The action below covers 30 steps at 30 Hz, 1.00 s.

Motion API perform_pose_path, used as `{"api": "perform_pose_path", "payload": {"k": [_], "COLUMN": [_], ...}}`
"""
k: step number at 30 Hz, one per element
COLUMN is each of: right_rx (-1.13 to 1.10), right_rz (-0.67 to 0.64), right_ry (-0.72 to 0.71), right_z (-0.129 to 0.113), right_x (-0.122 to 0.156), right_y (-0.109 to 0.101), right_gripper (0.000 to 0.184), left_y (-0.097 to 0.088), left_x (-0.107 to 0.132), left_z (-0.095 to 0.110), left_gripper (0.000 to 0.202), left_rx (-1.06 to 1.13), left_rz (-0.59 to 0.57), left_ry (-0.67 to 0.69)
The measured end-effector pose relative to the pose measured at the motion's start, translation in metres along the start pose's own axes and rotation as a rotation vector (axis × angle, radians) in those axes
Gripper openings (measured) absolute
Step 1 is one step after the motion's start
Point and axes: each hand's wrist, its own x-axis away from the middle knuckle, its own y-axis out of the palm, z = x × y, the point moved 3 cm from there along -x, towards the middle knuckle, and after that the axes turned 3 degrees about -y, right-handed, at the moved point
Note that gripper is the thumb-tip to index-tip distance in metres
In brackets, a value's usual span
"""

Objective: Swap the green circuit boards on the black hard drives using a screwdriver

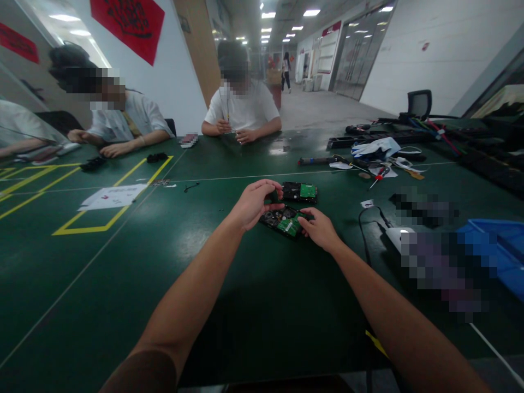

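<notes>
A hard drive point(286, 222) lies tilted on the green table in front of me, its green circuit board and dark metal face up. My right hand point(321, 229) grips its right edge, thumb over the board side. Over the upper left corner of the drive is my left hand point(257, 203), fingers curved with a gap between the fingertips; the other fingers are partly hidden. Just beyond lies a second hard drive point(301, 192), also board side up, close to my left fingertips.
Right of my hands, a white device with a black cable point(395, 236) lies near a blue tray point(503, 240). Farther back are a red screwdriver point(380, 173), a dark electric screwdriver point(315, 161) and cables. Paper point(114, 196) lies left. Co-workers sit across the table point(196, 305).
</notes>
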Motion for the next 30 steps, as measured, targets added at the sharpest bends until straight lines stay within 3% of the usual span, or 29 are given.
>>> {"api": "perform_pose_path", "payload": {"k": [30], "right_rx": [-0.007], "right_rz": [0.009], "right_ry": [-0.027], "right_z": [0.008], "right_x": [-0.004], "right_y": [0.002], "right_gripper": [0.041], "left_y": [0.004], "left_x": [-0.001], "left_z": [-0.003], "left_gripper": [0.011], "left_rx": [-0.009], "left_rz": [0.000], "left_ry": [-0.015]}}
